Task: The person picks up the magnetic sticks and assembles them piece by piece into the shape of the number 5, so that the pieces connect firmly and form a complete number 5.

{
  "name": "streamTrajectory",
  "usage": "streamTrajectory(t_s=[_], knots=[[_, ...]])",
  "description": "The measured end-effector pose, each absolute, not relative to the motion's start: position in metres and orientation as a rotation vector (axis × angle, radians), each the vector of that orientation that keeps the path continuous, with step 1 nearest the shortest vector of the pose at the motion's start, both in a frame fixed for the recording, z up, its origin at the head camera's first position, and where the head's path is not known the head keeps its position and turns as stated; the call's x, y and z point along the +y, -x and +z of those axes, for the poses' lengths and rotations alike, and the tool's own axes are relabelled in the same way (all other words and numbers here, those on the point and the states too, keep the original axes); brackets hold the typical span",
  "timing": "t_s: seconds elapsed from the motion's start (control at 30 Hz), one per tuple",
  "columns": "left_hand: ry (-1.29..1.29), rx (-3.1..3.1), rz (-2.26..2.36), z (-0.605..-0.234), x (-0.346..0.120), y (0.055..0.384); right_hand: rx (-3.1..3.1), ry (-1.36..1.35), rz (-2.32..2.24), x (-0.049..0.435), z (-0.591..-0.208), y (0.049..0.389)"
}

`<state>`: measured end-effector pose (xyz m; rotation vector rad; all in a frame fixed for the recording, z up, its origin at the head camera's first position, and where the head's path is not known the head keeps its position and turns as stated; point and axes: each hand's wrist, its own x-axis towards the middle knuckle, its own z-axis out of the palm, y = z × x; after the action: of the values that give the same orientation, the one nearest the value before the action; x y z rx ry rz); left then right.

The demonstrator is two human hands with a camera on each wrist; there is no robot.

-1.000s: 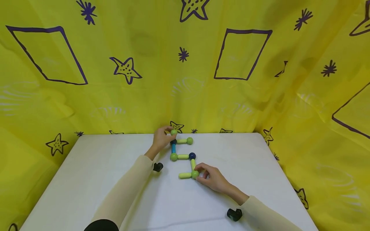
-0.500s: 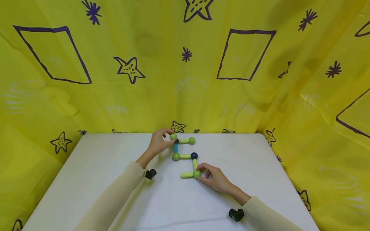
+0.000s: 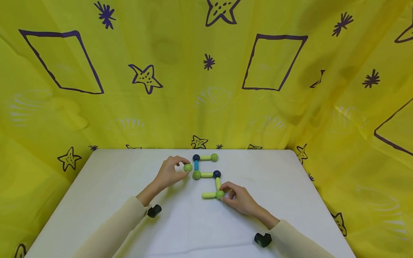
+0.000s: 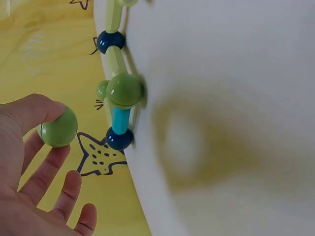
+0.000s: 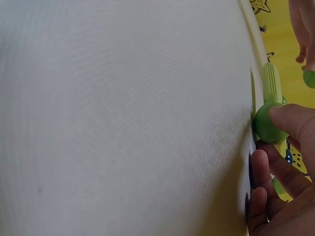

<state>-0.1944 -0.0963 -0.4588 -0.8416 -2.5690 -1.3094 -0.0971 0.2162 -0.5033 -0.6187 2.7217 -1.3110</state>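
Observation:
Balls and rods are joined on the table in an S-like outline. My left hand pinches a loose green ball between thumb and fingers, above the table and just left of the outline. At the near right corner, my right hand pinches another green ball joined to two light-green rods. One of these, a light-green rod, points left with a bare end. A blue rod links a dark blue ball to a green ball. Farther right sits a second dark blue ball.
The white table ends at a yellow curtain with purple drawings, which rises behind and at both sides. Dark wrist cameras sit at both sleeves. A green ball ends the far rod.
My left hand has moved back toward me and left with its green ball, from over the far dark blue ball to beside the outline. My right hand keeps its place.

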Motion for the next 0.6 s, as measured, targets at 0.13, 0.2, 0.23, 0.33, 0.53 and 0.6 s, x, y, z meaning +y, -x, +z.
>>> streamTrajectory(t_s=[0.13,0.2,0.23,0.33,0.53,0.6], knots=[[0.872,-2.613,-1.290,-0.465,-0.104,0.181,2.725,0.621,-1.321,0.215,-0.505,0.098],[0.901,-2.628,-1.273,-0.469,-0.107,0.175,2.730,0.620,-1.322,0.215,-0.506,0.097],[0.913,-2.637,-1.260,-0.472,-0.108,0.172,2.734,0.618,-1.322,0.215,-0.506,0.097],[0.963,-2.647,-1.244,-0.479,-0.110,0.165,2.750,0.605,-1.315,0.215,-0.506,0.097],[1.029,-2.683,-1.220,-0.492,-0.108,0.159,2.762,0.593,-1.310,0.213,-0.505,0.097],[1.042,-2.705,-1.218,-0.494,-0.107,0.158,2.759,0.593,-1.308,0.212,-0.505,0.098]])
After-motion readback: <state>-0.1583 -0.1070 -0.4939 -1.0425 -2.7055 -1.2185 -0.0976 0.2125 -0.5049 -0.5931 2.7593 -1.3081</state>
